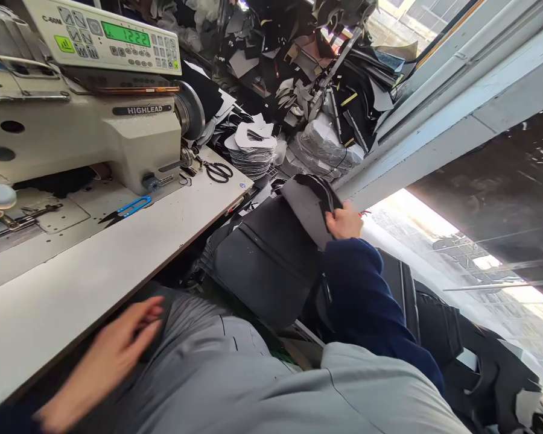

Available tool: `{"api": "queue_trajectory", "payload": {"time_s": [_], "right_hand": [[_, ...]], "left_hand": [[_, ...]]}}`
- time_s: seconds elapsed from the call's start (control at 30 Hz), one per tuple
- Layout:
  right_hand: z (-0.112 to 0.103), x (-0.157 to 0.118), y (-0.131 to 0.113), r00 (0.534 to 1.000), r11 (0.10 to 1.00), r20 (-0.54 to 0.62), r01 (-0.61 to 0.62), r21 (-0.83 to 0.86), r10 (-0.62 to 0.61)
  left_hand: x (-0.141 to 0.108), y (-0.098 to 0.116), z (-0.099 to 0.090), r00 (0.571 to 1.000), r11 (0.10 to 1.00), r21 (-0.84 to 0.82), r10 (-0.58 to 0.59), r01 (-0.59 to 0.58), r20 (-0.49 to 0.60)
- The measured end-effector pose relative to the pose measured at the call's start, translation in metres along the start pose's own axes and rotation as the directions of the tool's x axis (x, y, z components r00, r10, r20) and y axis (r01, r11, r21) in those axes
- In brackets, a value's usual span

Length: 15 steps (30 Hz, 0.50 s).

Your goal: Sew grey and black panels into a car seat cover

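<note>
My right hand (345,222) is closed on the edge of a curved fabric piece (304,208), grey on one face and black along its rim. That piece is lifted at the far end of a black fabric panel (265,265) with a raised seam across it, which lies to the right of the table. Close to the table's front edge and over my lap, my left hand (122,343) is held with thumb and fingers apart and nothing in it. It is slightly blurred.
A Highlead sewing machine (136,138) stands on the white table (163,253). Blue thread snips (133,206) and black scissors (219,172) lie there. Beyond are stacked white ring-shaped pieces (252,150) and heaped scraps (294,66). Black panels (434,319) lie along the window side.
</note>
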State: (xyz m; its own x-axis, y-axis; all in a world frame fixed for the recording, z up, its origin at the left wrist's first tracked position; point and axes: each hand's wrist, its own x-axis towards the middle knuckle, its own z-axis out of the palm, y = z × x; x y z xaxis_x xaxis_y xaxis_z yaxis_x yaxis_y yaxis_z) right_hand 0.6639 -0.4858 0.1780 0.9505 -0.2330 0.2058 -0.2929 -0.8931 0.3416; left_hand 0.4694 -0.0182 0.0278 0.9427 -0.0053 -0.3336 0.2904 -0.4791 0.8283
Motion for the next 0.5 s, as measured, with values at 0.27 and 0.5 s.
{"api": "queue_trajectory", "payload": {"time_s": [0.27, 0.5], "right_hand": [[0.029, -0.106, -0.038, 0.917, 0.920, -0.208, 0.372, 0.128, -0.341], [0.061, -0.156, -0.075, 0.894, 0.851, -0.071, 0.443, 0.282, -0.442]], "left_hand": [[0.085, 0.064, 0.159, 0.847, 0.731, -0.487, -0.236, 0.477, 0.476], [0.087, 0.090, 0.163, 0.939, 0.968, -0.179, -0.112, 0.177, 0.325]]}}
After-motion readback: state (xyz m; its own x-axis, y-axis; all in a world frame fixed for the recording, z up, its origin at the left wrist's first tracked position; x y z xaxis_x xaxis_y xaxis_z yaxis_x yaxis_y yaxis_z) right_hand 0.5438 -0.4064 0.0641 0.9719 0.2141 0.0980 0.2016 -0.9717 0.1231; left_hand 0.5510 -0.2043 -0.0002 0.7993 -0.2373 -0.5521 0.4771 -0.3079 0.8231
